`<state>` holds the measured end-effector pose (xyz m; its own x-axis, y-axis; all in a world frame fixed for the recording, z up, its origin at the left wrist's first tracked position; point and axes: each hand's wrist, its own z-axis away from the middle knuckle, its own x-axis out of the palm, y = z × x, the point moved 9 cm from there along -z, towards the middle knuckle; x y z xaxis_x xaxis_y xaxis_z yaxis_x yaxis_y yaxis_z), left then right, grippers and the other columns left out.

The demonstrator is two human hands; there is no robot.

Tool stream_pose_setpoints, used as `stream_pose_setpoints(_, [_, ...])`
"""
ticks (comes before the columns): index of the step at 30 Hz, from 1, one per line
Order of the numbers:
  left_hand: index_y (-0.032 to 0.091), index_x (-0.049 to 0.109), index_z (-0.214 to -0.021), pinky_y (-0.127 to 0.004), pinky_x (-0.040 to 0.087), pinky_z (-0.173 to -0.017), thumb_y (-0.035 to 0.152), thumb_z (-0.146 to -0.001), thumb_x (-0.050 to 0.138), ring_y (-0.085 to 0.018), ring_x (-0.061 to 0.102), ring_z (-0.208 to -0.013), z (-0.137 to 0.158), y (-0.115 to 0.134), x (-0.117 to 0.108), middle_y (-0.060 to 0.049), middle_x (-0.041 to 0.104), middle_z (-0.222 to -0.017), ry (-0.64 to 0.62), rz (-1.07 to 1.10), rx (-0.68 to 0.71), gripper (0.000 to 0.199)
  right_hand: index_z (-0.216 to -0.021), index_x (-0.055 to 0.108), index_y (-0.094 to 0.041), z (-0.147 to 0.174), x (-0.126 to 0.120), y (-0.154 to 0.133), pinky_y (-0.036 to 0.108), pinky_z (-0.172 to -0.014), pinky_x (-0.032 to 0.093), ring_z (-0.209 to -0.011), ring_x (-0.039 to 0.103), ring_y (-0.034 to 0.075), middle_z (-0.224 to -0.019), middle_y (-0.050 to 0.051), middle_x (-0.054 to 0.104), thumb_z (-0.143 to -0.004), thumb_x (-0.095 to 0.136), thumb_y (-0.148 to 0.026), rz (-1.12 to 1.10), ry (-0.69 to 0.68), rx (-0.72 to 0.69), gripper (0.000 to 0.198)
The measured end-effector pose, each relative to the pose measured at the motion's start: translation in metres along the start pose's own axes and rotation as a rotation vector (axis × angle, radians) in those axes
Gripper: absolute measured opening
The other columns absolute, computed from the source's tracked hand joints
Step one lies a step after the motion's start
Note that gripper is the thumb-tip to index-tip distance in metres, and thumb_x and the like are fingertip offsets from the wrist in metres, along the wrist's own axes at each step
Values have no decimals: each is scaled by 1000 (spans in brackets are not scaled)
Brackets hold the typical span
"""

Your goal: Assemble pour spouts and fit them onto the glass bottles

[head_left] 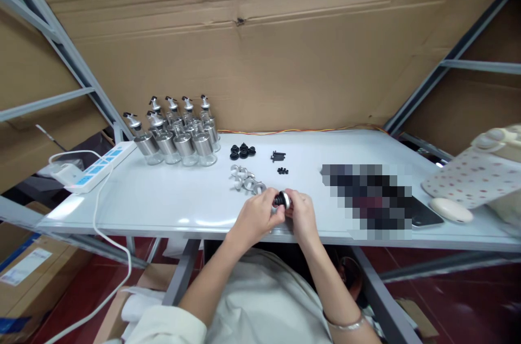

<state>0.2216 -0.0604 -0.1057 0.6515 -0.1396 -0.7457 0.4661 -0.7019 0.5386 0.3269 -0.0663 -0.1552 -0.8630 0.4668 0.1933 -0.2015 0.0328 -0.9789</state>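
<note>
Close to the table's front edge, my left hand (256, 217) and my right hand (302, 217) meet around a bottle stopper (280, 200) with a black ribbed plug and a silver collar. The left fingers are closed on its black end, the right fingers on its silver side; part of it is hidden by the fingers. Just beyond my left hand lie several silver spout parts and rings (248, 180). Farther back sit a cluster of black ribbed stoppers (243, 152), some thin black tubes (279, 156) and tiny black caps (283, 171).
Glass bottles with steel sleeves (185, 144) stand at the back left, several topped with pourers. A power strip (103, 167) and white cable border the left edge. To the right are a dark, pixelated flat item (423, 214), a white oval object (451, 210) and a spotted container (468, 170).
</note>
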Motion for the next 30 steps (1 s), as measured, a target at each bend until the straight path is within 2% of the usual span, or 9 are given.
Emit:
stream_pose_setpoints(5, [19,51,-84,-27,38,-59,26,-82,43,-17,52,-60,0,6,-3,-2,56,-71,81,-105,62,10,-47,38,-20,0,3,-2,24,-42,25,-44,29,9,-43,-5,33,-70,57,-54,56,-54,-54,46])
stream_pose_setpoints(9, [20,47,-70,-28,32,-56,27,-84,38,-15,44,-52,0,8,-8,-1,51,-58,141,-109,77,18,-46,32,-22,3,6,-1,24,-41,20,-43,22,8,-42,-6,26,-72,55,-60,74,-100,-98,52])
stream_pose_setpoints(13, [21,36,-58,-28,30,-57,23,-86,29,-14,37,-49,4,4,-20,0,42,-51,266,-9,55,29,-47,30,-22,15,15,-13,25,-42,20,-44,21,8,-45,-5,26,-76,50,-63,119,-151,-261,54])
stream_pose_setpoints(18, [21,31,-57,-28,30,-58,31,-89,26,-14,37,-52,6,-7,-15,2,37,-51,228,229,-42,34,-49,33,-21,34,21,-30,25,-44,25,-44,26,9,-46,-4,30,-87,40,-54,229,-124,-452,51])
stream_pose_setpoints(21, [21,31,-57,-27,30,-56,41,-91,23,-12,34,-50,10,-17,-9,3,33,-51,185,414,-139,40,-50,33,-21,49,23,-46,25,-45,26,-44,29,9,-48,-4,30,-93,37,-41,336,-104,-694,47])
stream_pose_setpoints(23, [20,31,-56,-27,28,-54,47,-91,22,-11,31,-49,13,-22,-4,4,30,-50,127,518,-197,45,-51,33,-21,63,27,-58,25,-46,26,-45,30,10,-49,-4,31,-94,37,-34,429,-118,-938,45])
stream_pose_setpoints(26, [19,32,-55,-26,27,-53,52,-90,23,-10,30,-49,17,-26,2,4,29,-50,-3,590,-250,49,-51,37,-21,84,34,-69,26,-48,26,-47,30,11,-49,-2,36,-94,39,-32,580,-191,-1285,45])
stream_pose_setpoints(28, [19,33,-54,-27,28,-55,51,-90,25,-11,32,-51,17,-25,-1,4,30,-49,-24,552,-253,49,-51,38,-21,89,37,-72,26,-49,27,-48,31,12,-49,-1,39,-94,41,-34,656,-231,-1407,45])
stream_pose_setpoints(30, [19,34,-53,-28,30,-58,47,-91,28,-12,35,-52,17,-23,-10,3,31,-48,45,462,-248,48,-51,39,-21,88,38,-75,26,-49,27,-48,33,12,-49,-1,42,-95,40,-36,676,-238,-1404,46])
